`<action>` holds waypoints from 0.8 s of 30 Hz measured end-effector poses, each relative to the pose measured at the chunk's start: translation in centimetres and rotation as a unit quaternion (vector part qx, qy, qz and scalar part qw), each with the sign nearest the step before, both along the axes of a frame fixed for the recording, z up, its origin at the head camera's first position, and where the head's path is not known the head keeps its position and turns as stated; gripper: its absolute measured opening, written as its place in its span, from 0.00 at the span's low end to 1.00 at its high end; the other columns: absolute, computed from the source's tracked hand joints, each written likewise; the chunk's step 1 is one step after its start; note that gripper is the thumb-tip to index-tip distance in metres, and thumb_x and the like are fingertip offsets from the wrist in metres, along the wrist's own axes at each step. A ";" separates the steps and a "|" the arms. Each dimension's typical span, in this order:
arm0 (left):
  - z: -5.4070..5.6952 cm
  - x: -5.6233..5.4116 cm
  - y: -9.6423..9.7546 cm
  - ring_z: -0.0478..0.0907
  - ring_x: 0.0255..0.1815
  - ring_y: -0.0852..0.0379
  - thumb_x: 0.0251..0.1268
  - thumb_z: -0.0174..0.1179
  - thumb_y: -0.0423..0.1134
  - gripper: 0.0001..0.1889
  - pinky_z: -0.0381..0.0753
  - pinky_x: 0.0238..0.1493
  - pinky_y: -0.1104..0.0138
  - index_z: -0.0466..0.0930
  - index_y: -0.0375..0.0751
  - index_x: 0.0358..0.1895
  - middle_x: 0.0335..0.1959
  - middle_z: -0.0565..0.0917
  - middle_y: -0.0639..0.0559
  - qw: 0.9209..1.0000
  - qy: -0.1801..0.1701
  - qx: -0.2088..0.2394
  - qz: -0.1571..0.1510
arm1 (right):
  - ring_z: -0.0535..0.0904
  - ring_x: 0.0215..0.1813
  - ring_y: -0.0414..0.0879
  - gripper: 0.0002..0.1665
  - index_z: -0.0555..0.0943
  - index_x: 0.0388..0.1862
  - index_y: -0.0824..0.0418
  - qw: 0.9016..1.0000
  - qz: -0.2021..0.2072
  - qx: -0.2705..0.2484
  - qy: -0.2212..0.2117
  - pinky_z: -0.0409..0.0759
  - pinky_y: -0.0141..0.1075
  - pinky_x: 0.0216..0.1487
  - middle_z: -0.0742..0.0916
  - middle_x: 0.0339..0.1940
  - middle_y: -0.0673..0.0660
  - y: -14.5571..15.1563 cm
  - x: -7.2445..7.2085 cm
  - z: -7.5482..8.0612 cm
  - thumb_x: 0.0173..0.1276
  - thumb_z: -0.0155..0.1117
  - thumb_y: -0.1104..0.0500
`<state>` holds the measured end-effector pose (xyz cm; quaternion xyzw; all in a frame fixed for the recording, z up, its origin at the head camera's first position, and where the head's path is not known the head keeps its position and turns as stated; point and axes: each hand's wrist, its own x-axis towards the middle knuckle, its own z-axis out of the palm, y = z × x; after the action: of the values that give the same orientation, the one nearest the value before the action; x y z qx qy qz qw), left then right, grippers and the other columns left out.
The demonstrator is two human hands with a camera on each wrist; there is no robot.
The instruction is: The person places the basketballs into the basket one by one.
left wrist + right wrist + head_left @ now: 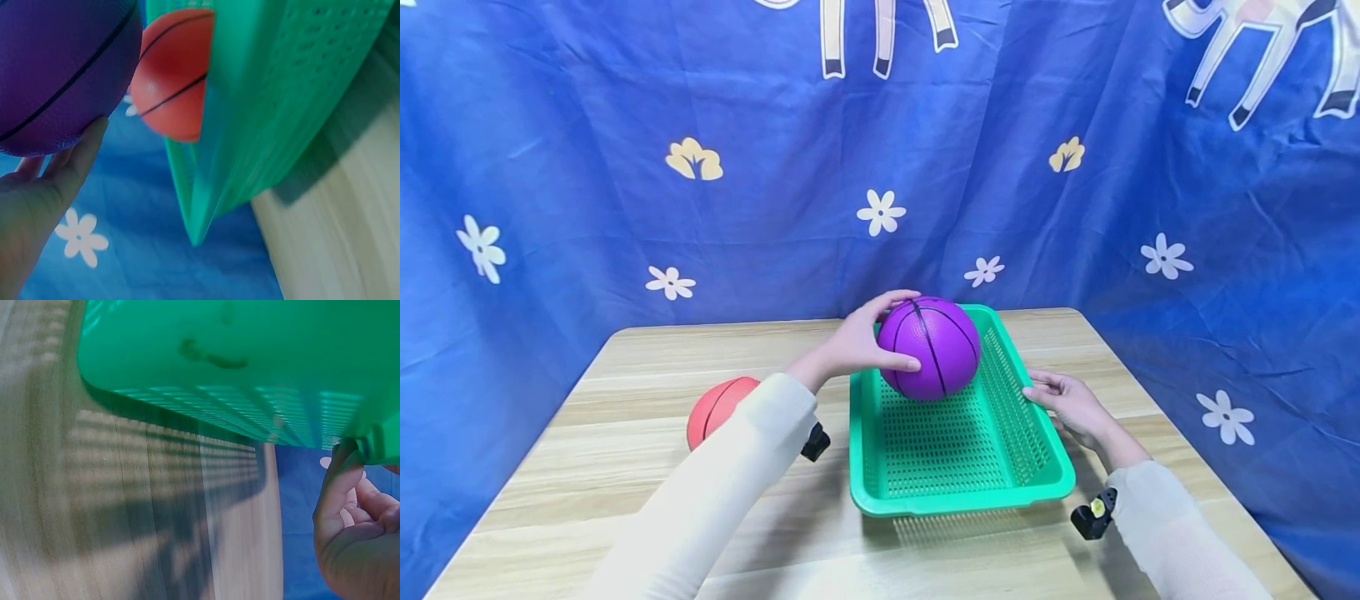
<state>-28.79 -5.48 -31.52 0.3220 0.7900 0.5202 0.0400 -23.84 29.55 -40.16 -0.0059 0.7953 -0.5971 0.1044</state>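
Observation:
My left hand (857,340) grips a purple ball (942,354) with black lines, thumb on the near side and fingers round the far side. The ball is over the far left part of a green plastic basket (958,504) with slotted walls. In the left wrist view an orange ball (172,75) with black lines shows beyond the basket's wall, partly hidden by it; the purple ball covers that area in the head view. At the basket's right side, my right hand (1071,408) pinches the rim, its thumb on top and its fingers outside.
A red ball (721,408) with dark lines rests on the wooden table (617,442) left of the basket, partly covered by the left sleeve (730,475). A blue patterned curtain (775,225) hangs behind the table and along its sides.

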 end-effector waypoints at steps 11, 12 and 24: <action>-2.1 0.8 3.1 0.74 0.54 0.52 0.42 0.76 0.41 0.44 0.81 0.44 0.62 0.64 0.56 0.67 0.57 0.72 0.53 0.997 -0.022 -0.016 -0.077 | 0.77 0.49 0.46 0.36 0.61 0.72 0.66 1.000 0.003 -0.008 -0.002 0.80 0.38 0.43 0.74 0.60 0.67 -0.1 0.0 0.1 0.71 0.59 0.53; -2.3 0.9 3.3 0.74 0.53 0.52 0.42 0.76 0.41 0.44 0.81 0.44 0.62 0.64 0.55 0.67 0.57 0.72 0.53 0.996 -0.024 -0.021 -0.082 | 0.77 0.50 0.47 0.36 0.60 0.72 0.66 1.000 0.004 -0.010 -0.002 0.80 0.40 0.46 0.74 0.60 0.67 -0.1 0.1 0.1 0.71 0.59 0.53; -4.3 1.9 5.4 0.71 0.56 0.55 0.41 0.77 0.49 0.47 0.79 0.45 0.65 0.62 0.55 0.69 0.59 0.70 0.55 0.990 -0.002 -0.097 -0.098 | 0.76 0.53 0.49 0.36 0.62 0.71 0.66 1.000 -0.004 -0.009 -0.003 0.80 0.42 0.47 0.75 0.59 0.67 -0.3 0.0 0.1 0.71 0.60 0.52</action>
<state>-26.93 -0.07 -35.85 0.3916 0.8011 0.4357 0.1231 -23.88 29.28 -40.10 -0.0019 0.7897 -0.6045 0.1048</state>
